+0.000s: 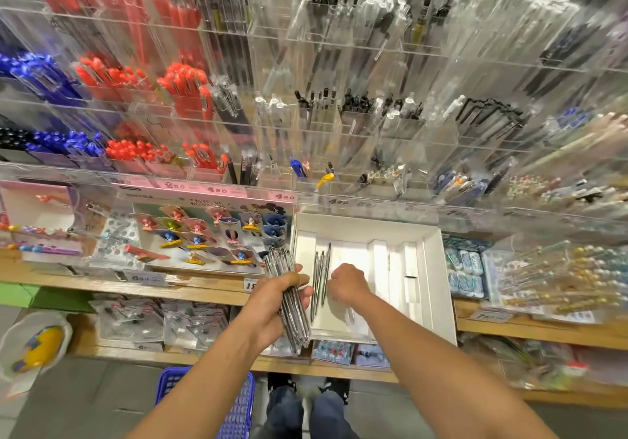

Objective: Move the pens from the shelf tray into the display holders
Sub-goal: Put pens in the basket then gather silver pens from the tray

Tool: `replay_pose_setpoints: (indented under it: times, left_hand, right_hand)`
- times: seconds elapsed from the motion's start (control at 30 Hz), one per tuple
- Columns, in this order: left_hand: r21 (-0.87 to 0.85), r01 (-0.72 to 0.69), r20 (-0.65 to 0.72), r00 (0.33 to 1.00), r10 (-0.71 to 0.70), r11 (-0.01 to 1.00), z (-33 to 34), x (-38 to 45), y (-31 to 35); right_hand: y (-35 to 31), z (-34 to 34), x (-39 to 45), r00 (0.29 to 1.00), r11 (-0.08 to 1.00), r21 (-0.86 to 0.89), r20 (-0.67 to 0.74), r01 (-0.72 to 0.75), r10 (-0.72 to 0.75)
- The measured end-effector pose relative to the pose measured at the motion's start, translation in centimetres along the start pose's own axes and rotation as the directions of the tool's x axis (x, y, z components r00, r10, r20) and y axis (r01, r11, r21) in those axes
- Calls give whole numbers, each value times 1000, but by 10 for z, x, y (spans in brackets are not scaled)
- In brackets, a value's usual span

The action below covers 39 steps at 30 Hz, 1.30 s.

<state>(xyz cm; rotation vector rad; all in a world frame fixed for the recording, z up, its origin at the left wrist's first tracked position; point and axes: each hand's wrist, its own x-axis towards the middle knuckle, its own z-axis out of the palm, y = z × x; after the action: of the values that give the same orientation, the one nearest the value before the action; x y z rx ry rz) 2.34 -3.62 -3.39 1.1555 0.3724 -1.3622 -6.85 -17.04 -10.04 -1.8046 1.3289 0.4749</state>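
A person stands at a stationery shelf, the left hand (276, 297) curled around a bundle of clear pens (288, 302) held just left of a white tray (438, 268) on the wooden shelf (204, 291). The right hand (346, 284) reaches into the tray with fingers bent toward three loose pens (321, 282) lying side by side on its floor; whether it is pinching one cannot be told, as the fingertips are turned away. The tray looks nearly emptied, so gathering appears mostly done. None of the gathered pens has yet gone into the clear display holders (339, 122) on the wall above, which already hold other stock, so the placing step seems still ahead.
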Motion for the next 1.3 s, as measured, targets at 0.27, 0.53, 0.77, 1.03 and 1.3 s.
replay_pose_setpoints:
  times: [0.27, 0.53, 0.77, 1.03, 1.3]
  left_hand:
    - [21, 11, -5, 1000, -11, 1000, 1, 2, 2]
    - [27, 12, 9, 1000, -12, 1000, 4, -1, 3]
    - [28, -28, 14, 1000, 28, 999, 9, -2, 3]
    - [59, -18, 6, 1000, 18, 998, 10, -10, 1]
    - [29, -16, -27, 1000, 17, 999, -8, -12, 3]
  right_hand:
    - [3, 40, 11, 989, 990, -85, -106, -112, 103]
    - [4, 10, -2, 999, 992, 121, 19, -39, 37]
    - [9, -28, -96, 911, 787, 557, 124, 265, -394]
    - [-1, -24, -110, 865, 818, 440, 157, 371, -476]
    - [9, 8, 6, 996, 997, -38, -52, 69, -71]
